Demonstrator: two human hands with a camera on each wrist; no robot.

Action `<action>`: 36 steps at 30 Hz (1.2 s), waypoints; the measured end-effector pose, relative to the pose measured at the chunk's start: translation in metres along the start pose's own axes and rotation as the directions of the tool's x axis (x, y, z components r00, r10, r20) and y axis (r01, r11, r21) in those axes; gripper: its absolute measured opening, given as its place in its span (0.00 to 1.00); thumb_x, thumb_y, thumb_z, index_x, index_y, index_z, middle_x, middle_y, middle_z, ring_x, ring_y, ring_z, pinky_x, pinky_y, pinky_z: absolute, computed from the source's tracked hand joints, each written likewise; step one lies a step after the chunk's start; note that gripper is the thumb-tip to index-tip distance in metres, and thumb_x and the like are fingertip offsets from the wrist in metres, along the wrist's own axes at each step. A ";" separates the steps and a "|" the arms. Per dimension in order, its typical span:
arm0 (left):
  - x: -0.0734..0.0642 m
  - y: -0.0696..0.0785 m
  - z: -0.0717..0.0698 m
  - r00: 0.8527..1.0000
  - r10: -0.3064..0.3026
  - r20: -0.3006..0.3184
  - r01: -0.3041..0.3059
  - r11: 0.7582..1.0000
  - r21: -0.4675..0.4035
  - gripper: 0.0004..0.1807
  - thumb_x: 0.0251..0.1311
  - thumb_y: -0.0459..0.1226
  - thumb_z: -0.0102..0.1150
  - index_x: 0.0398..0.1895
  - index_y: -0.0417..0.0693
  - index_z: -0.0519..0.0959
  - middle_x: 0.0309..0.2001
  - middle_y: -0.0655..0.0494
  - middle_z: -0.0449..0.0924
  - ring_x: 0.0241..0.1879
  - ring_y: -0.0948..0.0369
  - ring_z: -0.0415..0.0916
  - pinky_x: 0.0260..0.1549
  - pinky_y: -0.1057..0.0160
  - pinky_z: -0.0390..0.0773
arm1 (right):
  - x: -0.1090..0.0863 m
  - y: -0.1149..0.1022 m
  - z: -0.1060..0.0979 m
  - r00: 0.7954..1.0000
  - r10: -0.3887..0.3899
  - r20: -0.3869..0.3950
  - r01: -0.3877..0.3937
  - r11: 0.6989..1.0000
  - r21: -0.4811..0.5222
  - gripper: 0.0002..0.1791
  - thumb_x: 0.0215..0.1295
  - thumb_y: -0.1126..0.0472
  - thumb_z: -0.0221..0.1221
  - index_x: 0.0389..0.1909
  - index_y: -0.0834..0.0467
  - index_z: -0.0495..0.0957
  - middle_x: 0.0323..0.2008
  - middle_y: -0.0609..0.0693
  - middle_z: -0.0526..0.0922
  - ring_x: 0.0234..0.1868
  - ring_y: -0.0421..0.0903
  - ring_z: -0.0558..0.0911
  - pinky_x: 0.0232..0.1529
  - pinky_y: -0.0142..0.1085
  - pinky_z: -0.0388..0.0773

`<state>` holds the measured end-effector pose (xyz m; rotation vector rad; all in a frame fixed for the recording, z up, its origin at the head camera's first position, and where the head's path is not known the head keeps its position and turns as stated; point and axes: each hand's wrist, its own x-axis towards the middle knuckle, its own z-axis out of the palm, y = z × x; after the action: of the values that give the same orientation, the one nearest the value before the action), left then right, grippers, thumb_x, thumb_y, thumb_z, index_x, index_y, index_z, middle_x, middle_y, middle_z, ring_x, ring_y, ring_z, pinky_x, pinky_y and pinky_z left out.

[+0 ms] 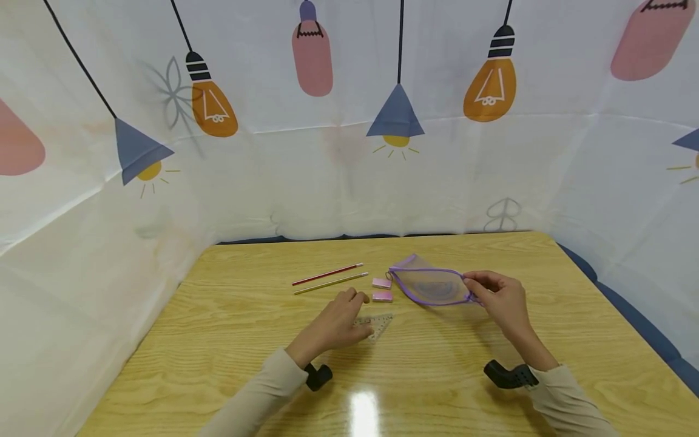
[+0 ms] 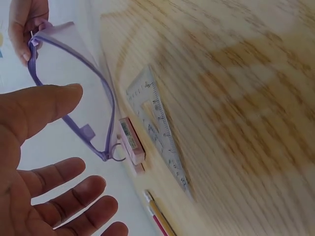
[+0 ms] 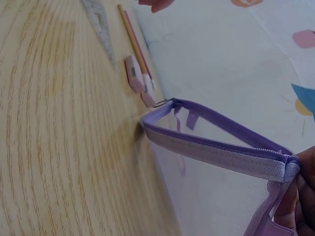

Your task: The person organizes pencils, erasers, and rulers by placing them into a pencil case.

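Note:
My right hand (image 1: 505, 301) pinches one end of a purple mesh zip pouch (image 1: 437, 303), and its zipped mouth gapes wide. Through the mesh in the head view a curved shape like a protractor (image 1: 434, 289) shows faintly. My left hand (image 1: 337, 321) hovers over a clear triangular set square (image 2: 160, 130) on the table, thumb and fingers spread apart with nothing between them. Two pink erasers (image 1: 382, 297) lie beside the pouch's far end, one behind the other. In the right wrist view only part of the pinching fingers (image 3: 306, 191) appears.
Left of the erasers lie a red pencil (image 1: 327, 275) and a yellow pencil (image 1: 330, 283), roughly parallel. Everything rests on a wood-grain table (image 1: 218, 340). A white cloth printed with lamps (image 1: 338, 176) hangs behind the table's far edge.

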<state>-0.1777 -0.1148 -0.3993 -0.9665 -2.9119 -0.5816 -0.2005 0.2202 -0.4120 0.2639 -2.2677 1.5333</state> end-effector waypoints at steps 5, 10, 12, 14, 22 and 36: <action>0.004 0.000 0.003 1.000 -0.007 0.016 0.006 0.999 0.051 0.28 0.59 0.45 0.66 0.56 0.39 0.71 0.45 0.51 0.70 0.43 0.55 0.68 0.37 0.58 0.72 | 0.001 0.002 0.000 1.000 -0.018 -0.005 0.018 1.000 0.004 0.11 0.64 0.60 0.64 0.40 0.64 0.85 0.29 0.47 0.85 0.25 0.39 0.80 0.18 0.30 0.72; 0.007 0.001 0.009 1.000 0.004 0.019 -0.006 0.994 0.110 0.25 0.57 0.45 0.67 0.53 0.41 0.72 0.43 0.52 0.70 0.40 0.57 0.68 0.34 0.62 0.72 | 0.001 0.002 -0.001 1.000 -0.013 -0.012 0.013 1.000 -0.009 0.11 0.65 0.60 0.64 0.40 0.64 0.85 0.30 0.54 0.85 0.26 0.38 0.80 0.19 0.30 0.73; 0.008 0.002 0.010 1.000 0.002 0.023 -0.005 0.992 0.128 0.25 0.56 0.44 0.68 0.51 0.41 0.73 0.42 0.52 0.70 0.39 0.58 0.67 0.33 0.63 0.72 | 0.000 0.002 -0.001 1.000 -0.010 -0.013 0.010 1.000 -0.011 0.11 0.65 0.60 0.64 0.40 0.65 0.85 0.31 0.54 0.85 0.26 0.38 0.80 0.20 0.29 0.73; 0.008 0.002 0.011 1.000 0.002 0.028 -0.006 0.991 0.137 0.24 0.56 0.44 0.68 0.50 0.40 0.74 0.41 0.52 0.70 0.38 0.59 0.68 0.32 0.63 0.72 | 0.000 0.002 -0.002 1.000 -0.007 -0.015 0.007 1.000 -0.014 0.11 0.65 0.60 0.64 0.40 0.65 0.85 0.30 0.52 0.85 0.26 0.38 0.80 0.20 0.29 0.74; 0.009 0.002 0.015 0.996 -0.010 0.085 -0.004 0.988 0.154 0.28 0.54 0.46 0.70 0.52 0.39 0.74 0.41 0.52 0.69 0.37 0.59 0.66 0.30 0.65 0.70 | -0.001 0.003 -0.003 1.000 -0.010 -0.017 0.010 1.000 -0.016 0.10 0.64 0.60 0.64 0.40 0.64 0.85 0.31 0.56 0.85 0.26 0.38 0.80 0.19 0.30 0.73; 0.012 0.002 0.023 0.990 -0.051 0.135 0.022 0.978 0.209 0.29 0.54 0.50 0.69 0.50 0.39 0.74 0.39 0.54 0.67 0.36 0.59 0.62 0.29 0.64 0.69 | -0.001 0.005 -0.002 0.999 -0.031 -0.011 0.031 0.999 -0.016 0.09 0.64 0.61 0.64 0.39 0.64 0.85 0.27 0.45 0.84 0.25 0.39 0.79 0.16 0.31 0.70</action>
<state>-0.1836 -0.0984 -0.4188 -0.9651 -3.0387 -0.2113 -0.2007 0.2241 -0.4156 0.2841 -2.2561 1.4968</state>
